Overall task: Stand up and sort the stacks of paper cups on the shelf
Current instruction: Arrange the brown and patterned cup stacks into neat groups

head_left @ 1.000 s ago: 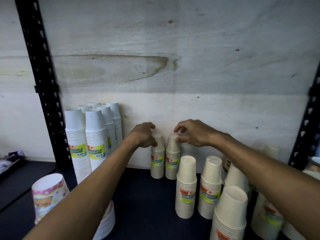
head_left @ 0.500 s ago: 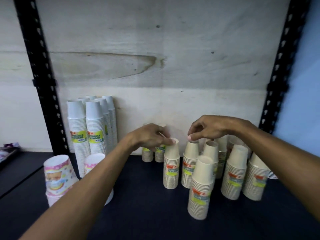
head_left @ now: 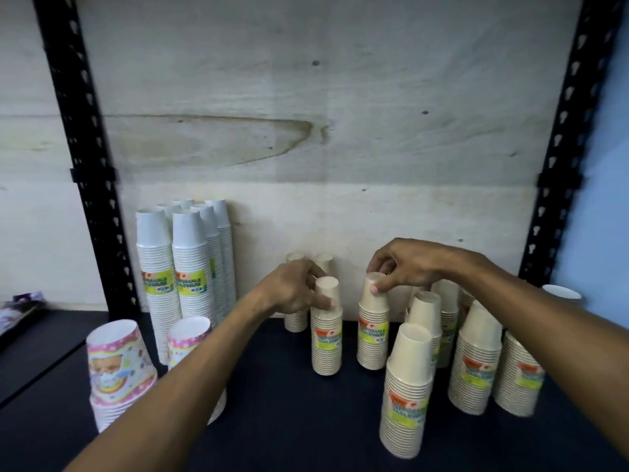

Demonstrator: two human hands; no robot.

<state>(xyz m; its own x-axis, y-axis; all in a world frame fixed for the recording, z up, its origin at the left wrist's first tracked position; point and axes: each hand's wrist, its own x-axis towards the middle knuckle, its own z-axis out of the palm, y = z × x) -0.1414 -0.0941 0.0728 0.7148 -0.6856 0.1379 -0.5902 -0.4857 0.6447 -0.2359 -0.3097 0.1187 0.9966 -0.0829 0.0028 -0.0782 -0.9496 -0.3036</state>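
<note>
Two upright cream cup stacks stand side by side mid-shelf. My left hand [head_left: 296, 291] grips the top of the left one [head_left: 326, 338]. My right hand [head_left: 405, 265] pinches the top cup of the right one [head_left: 372, 330] from above. Two short cream stacks [head_left: 295, 316] stand against the back wall behind my left hand, partly hidden. More cream stacks stand at the right: a near one [head_left: 406, 390] and several behind it [head_left: 474, 362]. Tall white stacks [head_left: 189, 267] stand at the back left.
Two stacks of pink patterned cups [head_left: 117, 366] sit at the front left, one partly behind my left arm. The dark shelf board [head_left: 289, 403] is bounded by black slotted posts [head_left: 85, 158] left and right. A plywood panel forms the back wall.
Both hands left the two short stacks at the back wall, came forward and took hold of the tops of two nearer cream stacks. The camera view shifted right.
</note>
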